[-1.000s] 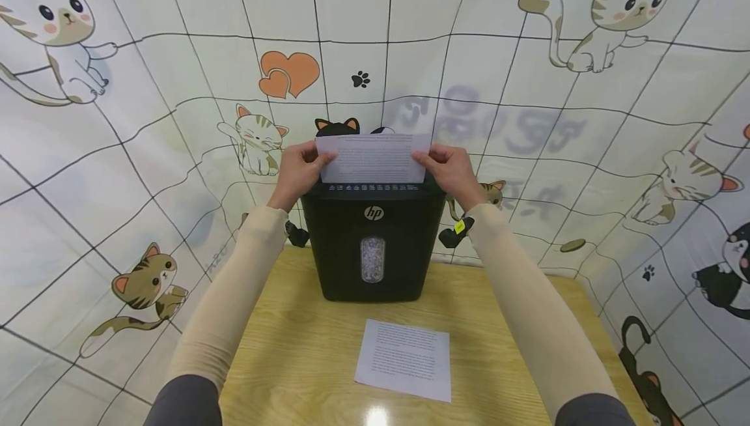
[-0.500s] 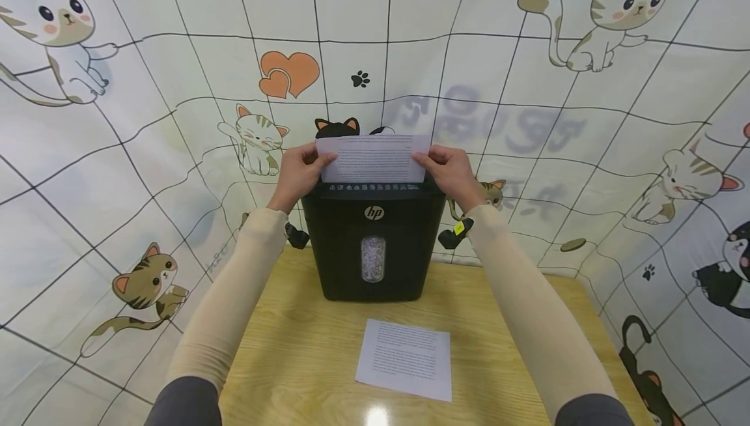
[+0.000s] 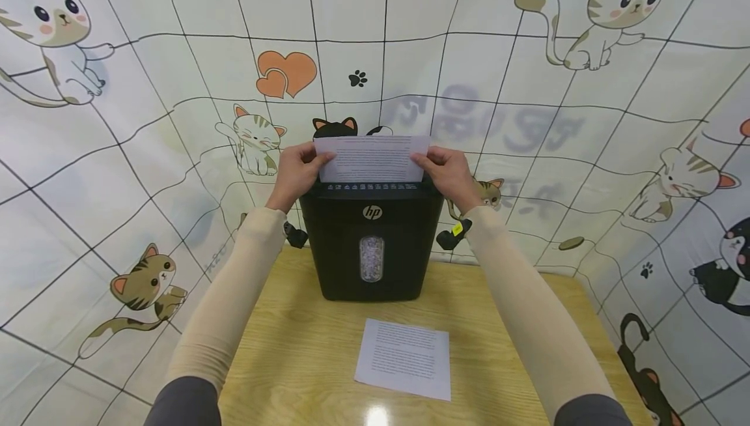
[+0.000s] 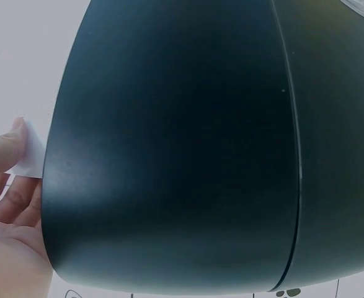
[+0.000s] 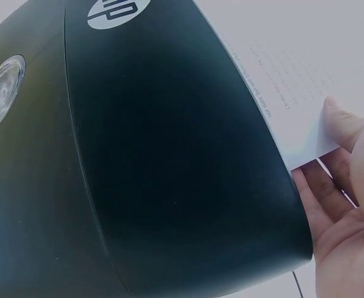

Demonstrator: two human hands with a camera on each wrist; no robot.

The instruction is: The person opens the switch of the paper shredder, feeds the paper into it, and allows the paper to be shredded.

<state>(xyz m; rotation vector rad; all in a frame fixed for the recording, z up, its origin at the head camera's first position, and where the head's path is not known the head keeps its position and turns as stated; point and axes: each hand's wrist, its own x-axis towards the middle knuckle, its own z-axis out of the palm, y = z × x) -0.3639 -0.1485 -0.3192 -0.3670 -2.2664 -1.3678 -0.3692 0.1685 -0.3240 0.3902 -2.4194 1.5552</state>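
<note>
A printed sheet of paper stands upright at the top of a black HP paper shredder, its lower edge hidden behind the front rim. My left hand pinches the sheet's left side, thumb in front and fingers behind. On the opposite side my right hand pinches it in the same way. The right wrist view shows printed lines on the paper beside the shredder's edge. In the left wrist view only a corner of the paper shows under the thumb.
Another printed sheet lies on the wooden table in front of the shredder. Paper shreds show through the shredder's window. A cloth with cat drawings hangs close behind and along both sides.
The sheet between my hands appears slightly lower at its top edge. Both hands keep their hold, and the view has shifted a little.
</note>
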